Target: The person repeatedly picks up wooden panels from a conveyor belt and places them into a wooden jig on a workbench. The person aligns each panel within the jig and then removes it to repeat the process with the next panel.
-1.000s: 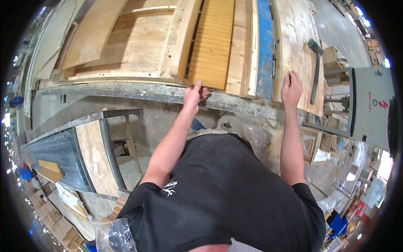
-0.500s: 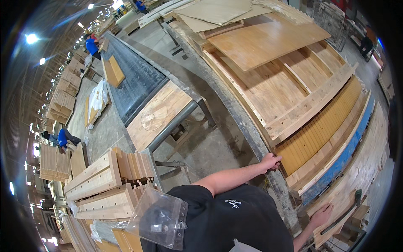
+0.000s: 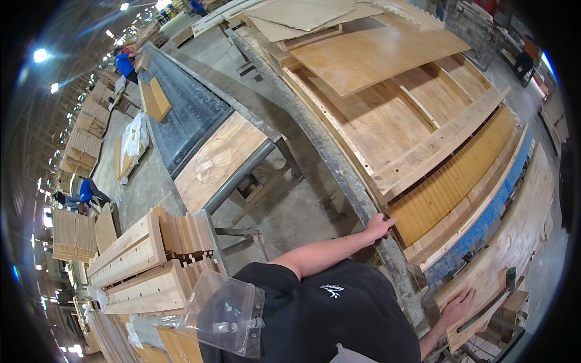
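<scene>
My left hand (image 3: 380, 227) is closed at the near left corner of a yellowish slatted wood panel (image 3: 451, 190), beside the worn grey edge of the bench (image 3: 348, 187). Its fingers are curled, and what they grip, if anything, is hidden. Lower right, my right hand (image 3: 459, 307) lies with fingers stretched out on a pale wooden board (image 3: 502, 248). A dark curved bar (image 3: 484, 317) with a greenish end is close to its fingertips. Between the slatted panel and the board runs a worn blue strip (image 3: 484, 233).
A framed wood piece (image 3: 405, 136) lies beyond the slats, with a loose plywood sheet (image 3: 375, 54) on top. Left of me stand stacked wooden parts (image 3: 130, 245) and a dark conveyor belt (image 3: 187, 103). A person in blue (image 3: 126, 65) is at its far end.
The whole view has shifted slightly, so things appear a little further left and up. Both hands stay at nearly the same spots on the wood.
</scene>
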Demonstrator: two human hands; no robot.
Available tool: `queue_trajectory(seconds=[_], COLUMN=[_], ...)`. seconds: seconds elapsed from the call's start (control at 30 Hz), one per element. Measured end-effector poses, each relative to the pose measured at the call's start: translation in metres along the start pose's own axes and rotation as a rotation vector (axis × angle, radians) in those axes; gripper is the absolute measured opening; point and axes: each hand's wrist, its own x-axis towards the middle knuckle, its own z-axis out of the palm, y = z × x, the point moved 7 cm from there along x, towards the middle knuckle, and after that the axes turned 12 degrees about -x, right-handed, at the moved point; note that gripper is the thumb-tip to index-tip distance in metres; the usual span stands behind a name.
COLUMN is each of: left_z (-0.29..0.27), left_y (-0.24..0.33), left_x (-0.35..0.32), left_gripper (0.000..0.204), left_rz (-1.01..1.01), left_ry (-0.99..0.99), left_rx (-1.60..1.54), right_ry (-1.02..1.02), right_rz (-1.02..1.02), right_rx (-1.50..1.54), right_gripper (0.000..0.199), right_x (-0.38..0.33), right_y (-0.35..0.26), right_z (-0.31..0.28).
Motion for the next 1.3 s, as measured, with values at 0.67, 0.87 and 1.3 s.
queue_trajectory(seconds=[0.67,0.87,1.3], left_z=[0.006,0.006,0.004], left_y=[0.002,0.010,0.013], left_x=[-0.001,-0.006,-0.009], left_gripper=[0.027,0.027,0.030], left_rz=[-0.032,-0.041,-0.056], left_ry=[-0.085,-0.073,-0.031], left_rx=[-0.097,-0.103,-0.046], right_ry=[0.106,0.101,0.089], right_rz=[0.085,0.061,0.061], right_rx=[0.050,0.009,0.000], right_gripper=[0.035,0.036,0.036], right_x=[-0.003,0.001,0.001], right_y=[-0.015,-0.019,-0.014], right_z=[-0.026,-0.024,-0.016])
